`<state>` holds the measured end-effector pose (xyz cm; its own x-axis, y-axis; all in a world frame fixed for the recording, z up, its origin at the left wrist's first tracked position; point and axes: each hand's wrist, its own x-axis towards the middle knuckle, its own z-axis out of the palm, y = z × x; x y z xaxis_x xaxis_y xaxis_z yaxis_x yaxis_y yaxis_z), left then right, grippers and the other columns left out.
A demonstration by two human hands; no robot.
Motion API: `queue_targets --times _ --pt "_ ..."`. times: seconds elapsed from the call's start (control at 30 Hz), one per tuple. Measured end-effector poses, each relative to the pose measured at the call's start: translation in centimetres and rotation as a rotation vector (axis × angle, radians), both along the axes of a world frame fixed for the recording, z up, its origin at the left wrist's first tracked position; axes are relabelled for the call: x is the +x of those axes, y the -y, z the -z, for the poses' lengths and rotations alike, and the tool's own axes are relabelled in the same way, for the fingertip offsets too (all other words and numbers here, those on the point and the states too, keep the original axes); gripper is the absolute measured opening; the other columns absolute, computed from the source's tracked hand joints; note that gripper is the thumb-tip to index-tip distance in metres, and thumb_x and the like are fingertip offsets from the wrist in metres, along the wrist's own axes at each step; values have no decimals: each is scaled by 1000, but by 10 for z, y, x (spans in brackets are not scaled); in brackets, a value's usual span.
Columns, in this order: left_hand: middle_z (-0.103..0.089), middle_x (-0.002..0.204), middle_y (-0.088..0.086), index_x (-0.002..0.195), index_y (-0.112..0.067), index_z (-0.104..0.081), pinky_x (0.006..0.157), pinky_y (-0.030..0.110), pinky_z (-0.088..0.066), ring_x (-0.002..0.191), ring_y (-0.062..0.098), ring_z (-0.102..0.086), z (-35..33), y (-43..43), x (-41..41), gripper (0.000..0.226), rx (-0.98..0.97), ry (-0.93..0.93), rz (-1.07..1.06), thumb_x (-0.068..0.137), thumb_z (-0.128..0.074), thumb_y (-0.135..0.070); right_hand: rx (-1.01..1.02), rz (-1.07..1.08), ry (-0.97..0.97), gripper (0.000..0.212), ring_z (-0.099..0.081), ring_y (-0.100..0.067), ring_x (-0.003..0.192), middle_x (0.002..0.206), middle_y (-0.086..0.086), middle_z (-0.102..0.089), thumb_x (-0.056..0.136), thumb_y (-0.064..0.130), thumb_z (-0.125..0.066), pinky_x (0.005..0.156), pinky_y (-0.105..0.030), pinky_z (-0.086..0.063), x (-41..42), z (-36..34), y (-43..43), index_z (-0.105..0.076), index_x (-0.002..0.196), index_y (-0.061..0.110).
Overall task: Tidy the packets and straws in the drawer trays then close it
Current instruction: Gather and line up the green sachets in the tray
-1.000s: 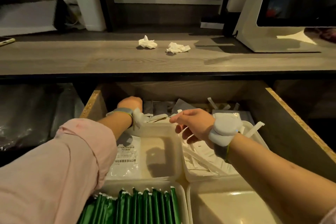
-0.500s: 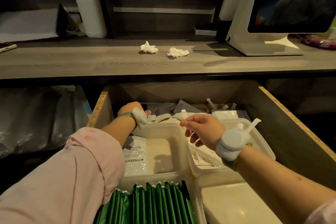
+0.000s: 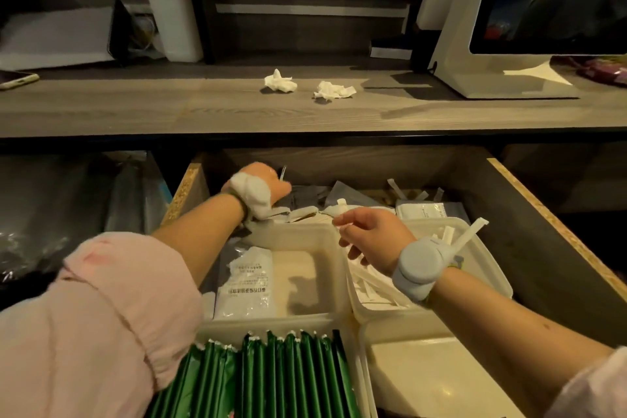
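We see the drawer (image 3: pixel 373 163) open under the tabletop (image 3: pixel 135 105). Our left hand (image 3: pixel 263 180) is far back in the left corner of the drawer, just beside the loose packets (image 3: pixel 342 192) that lie behind the trays. A thin thing sticks up next to it, but we cannot tell if the hand holds it, or if the hand is open or closed. Our right hand (image 3: pixel 373 234) hangs over the edge where the middle tray (image 3: pixel 305 232) meets the right tray (image 3: pixel 492 268). Its fingers are curled, and the thumb and first finger come together at the tip. We cannot tell if a straw is between them. The straws (image 3: pixel 373 285) lie in the right tray, just under this hand, and one long straw (image 3: pixel 471 234) leans over the rim near the wrist. A white packet (image 3: pixel 247 282) lies flat in the middle tray. Green packets (image 3: pixel 288 377) stand in a row in the tray closest to us.
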<state>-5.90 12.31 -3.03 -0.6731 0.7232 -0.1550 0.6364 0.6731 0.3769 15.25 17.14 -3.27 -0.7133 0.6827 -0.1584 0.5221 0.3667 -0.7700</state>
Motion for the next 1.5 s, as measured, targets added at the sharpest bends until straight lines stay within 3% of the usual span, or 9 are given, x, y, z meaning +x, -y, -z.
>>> queue_targets --times 0.23,0.43,0.53,0.63,0.83,1.0,1.2,1.33,1.5 --pt "-63 80 12 101 -2 -61 61 28 -54 65 18 -61 -55 44 75 26 366 791 -103 88 -48 -20 431 -198 118 85 -53 -22 119 137 -5 -46 83 60 -55 94 -32 -44 1 -24 22 -20 150 22" --pt "-65 70 9 79 -6 -59 75 34 -53 61 20 -66 -46 67 108 22 467 1108 -91 86 -42 -18 572 -190 446 23 -58 -23 85 93 -4 -59 93 37 -50 70 -31 -45 -5 -39 37 -54 101 16" --pt "-69 70 2 71 -11 -63 74 30 -51 68 9 -67 -30 84 118 27 303 903 159 89 -44 -12 452 -196 629 19 -56 -17 70 79 0 -58 95 31 -51 62 -28 -39 9 -37 36 -58 86 15" --pt "-71 89 -4 84 -19 -74 78 17 -47 75 -4 -62 -5 101 131 26 -52 363 668 85 -51 -8 168 -211 549 32 -46 -14 39 61 -6 -52 93 36 -53 41 -22 -40 41 -38 32 -52 75 10" --pt "-63 118 -2 115 -22 -67 98 33 -39 120 17 -42 17 108 151 38 -222 -190 1134 81 -51 -29 -15 -215 596 36 -53 -12 61 84 -3 -61 90 42 -57 54 -21 -46 54 -33 31 -57 107 10" --pt "-67 109 -11 104 -34 -73 95 35 -47 109 16 -54 11 109 142 44 -405 -58 1035 71 -44 -41 -216 -182 562 31 -59 -13 66 89 -5 -64 93 32 -54 53 -23 -51 58 -33 35 -56 113 8" --pt "-68 97 8 87 -9 -71 87 39 -54 81 19 -57 12 104 146 21 -430 -38 912 84 -58 -26 -151 -346 689 27 -52 -9 38 62 -3 -55 93 25 -49 41 -19 -49 48 -27 54 -58 73 9" --pt "-70 112 7 111 -12 -70 88 21 -44 91 15 -58 9 104 140 26 -426 77 904 90 -56 -17 -352 -279 502 5 -63 -14 71 86 -2 -67 93 20 -58 52 -25 -53 57 -28 25 -58 95 16" --pt "-68 119 0 120 -15 -65 76 10 -41 106 15 -61 9 105 130 35 -398 118 880 88 -64 -28 -647 -302 397 4 -67 -14 63 80 -3 -69 92 11 -58 55 -27 -58 63 1 26 -62 91 11"
